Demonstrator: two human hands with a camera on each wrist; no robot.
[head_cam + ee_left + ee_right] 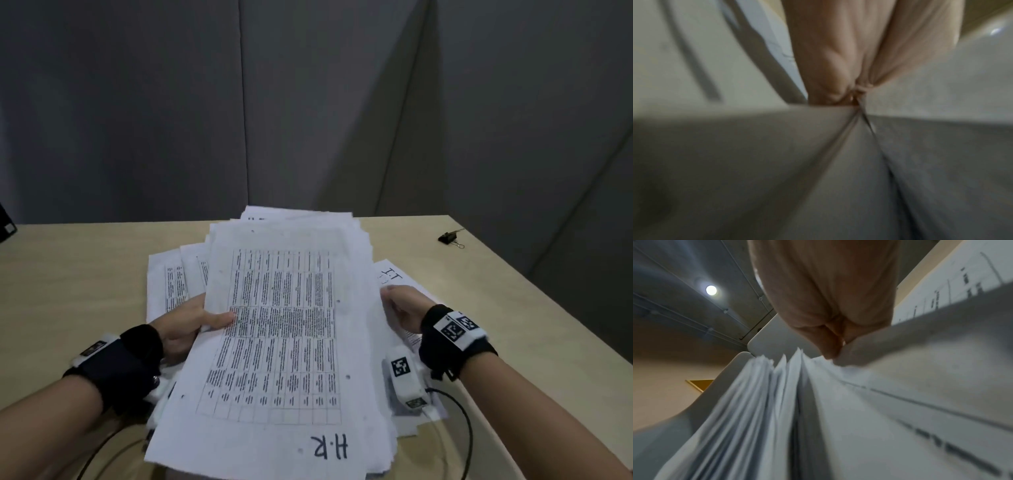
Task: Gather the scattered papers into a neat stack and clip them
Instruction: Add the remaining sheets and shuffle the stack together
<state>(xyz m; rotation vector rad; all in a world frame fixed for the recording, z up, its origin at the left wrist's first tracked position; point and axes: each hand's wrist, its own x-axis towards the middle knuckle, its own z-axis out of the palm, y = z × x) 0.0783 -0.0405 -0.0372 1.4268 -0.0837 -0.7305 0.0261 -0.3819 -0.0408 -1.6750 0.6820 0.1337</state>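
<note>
A thick, uneven stack of printed papers (284,325) is held over the table, its top sheet showing a table and "H.R". My left hand (202,323) grips the stack's left edge, thumb on top and fingers underneath. At the right edge my right hand (399,308) curls its fingers onto the sheets. The left wrist view shows the left hand (849,68) pinching blurred paper (766,162). In the right wrist view the right hand (830,308) pinches sheets of the fanned stack (756,418). A black binder clip (450,237) lies apart at the table's far right.
More sheets lie on the wooden table (507,308) under the stack: some at the left (168,281) and one marked "I.T" at the right (394,274). Cables (471,431) trail from both wrists near the front edge. A dark object (5,224) sits at the far left. Grey partition walls stand behind.
</note>
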